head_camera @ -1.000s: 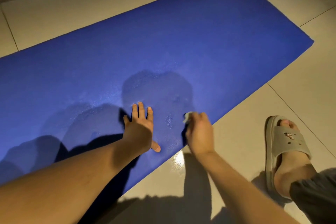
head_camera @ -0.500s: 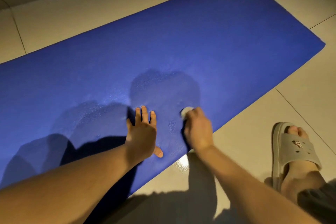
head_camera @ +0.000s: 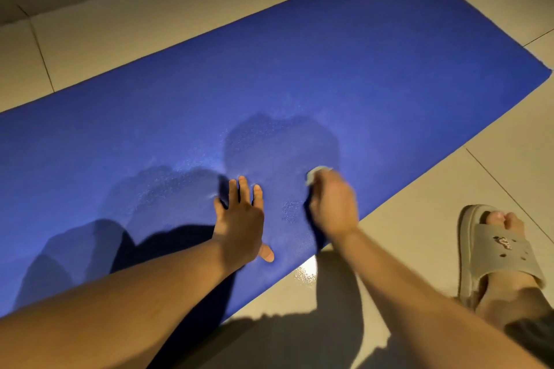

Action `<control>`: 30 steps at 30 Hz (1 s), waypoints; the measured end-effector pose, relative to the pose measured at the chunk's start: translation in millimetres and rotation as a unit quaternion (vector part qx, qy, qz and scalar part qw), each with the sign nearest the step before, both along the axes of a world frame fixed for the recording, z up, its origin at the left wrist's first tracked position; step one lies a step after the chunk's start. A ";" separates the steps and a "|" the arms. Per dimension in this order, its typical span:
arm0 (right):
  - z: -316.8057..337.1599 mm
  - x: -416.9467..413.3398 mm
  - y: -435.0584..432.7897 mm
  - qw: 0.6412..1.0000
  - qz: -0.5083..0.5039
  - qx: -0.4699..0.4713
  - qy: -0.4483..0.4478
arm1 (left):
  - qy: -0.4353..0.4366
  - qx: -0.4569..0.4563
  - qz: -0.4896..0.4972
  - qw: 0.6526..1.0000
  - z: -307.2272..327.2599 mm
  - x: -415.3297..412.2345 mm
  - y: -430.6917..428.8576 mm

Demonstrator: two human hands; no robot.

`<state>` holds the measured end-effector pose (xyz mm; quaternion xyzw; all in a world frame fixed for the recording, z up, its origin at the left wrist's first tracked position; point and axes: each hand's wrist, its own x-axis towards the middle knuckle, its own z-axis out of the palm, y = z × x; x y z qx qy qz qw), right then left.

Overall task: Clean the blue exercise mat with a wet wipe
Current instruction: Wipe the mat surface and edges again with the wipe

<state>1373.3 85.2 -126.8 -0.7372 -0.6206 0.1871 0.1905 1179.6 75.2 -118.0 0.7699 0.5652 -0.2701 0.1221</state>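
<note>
One mat [head_camera: 329,69] — one wipe [head_camera: 314,174], right hand [head_camera: 333,207] grips.

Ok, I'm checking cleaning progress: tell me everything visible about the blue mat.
The blue exercise mat lies unrolled flat on the pale tiled floor, running diagonally. Its surface looks finely textured, with damp speckled patches toward the near edge. The left hand rests flat on it, fingers straight; the right hand holds a wet wipe against it near that edge.
</note>
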 end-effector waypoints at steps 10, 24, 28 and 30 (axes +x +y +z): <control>-6.1 54.9 42.9 0.991 0.017 -0.021 -0.135 | 0.000 0.006 -0.006 1.000 -1.2 -0.4 -0.9; -1.9 8.1 29.1 0.983 0.175 -0.016 -0.053 | 0.001 0.018 -0.009 1.000 -4.4 -0.9 -1.7; -1.6 68.3 76.7 0.991 -0.040 -0.043 -0.124 | 0.002 0.017 -0.008 1.000 -2.4 -0.3 -1.1; -1.5 51.0 71.8 0.992 -0.083 -0.032 -0.086 | 0.002 0.018 -0.007 1.000 -2.2 -0.5 -1.7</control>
